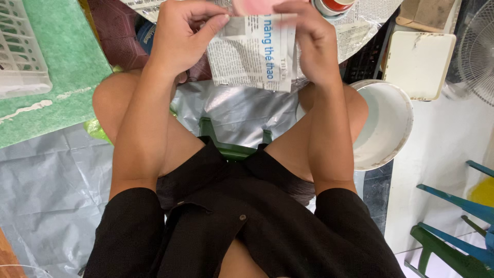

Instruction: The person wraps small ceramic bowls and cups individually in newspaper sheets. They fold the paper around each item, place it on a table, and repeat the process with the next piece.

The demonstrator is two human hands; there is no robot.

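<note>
A seated person holds a strip of newspaper up between both hands, seen from above over bare knees and black clothing. At far left a white plastic crate rests on a green mat, with grey plastic sheeting spread across the floor nearer the camera. The left hand pinches the paper's upper left corner between thumb and fingers, closed on it. The paper hangs in the middle, just in front of a table covered with more newsprint; it looks folded or torn into a neat rectangle, so the work on it appears under way rather than finished, though how much is left cannot be told. A pink round object shows just behind its top edge, partly hidden. The right hand grips the paper's right edge, fingers curled around it. Below, a green stool shows between the legs. To the right stand a white bucket, a white lid-like tray, a fan and stacked plastic chairs.
</note>
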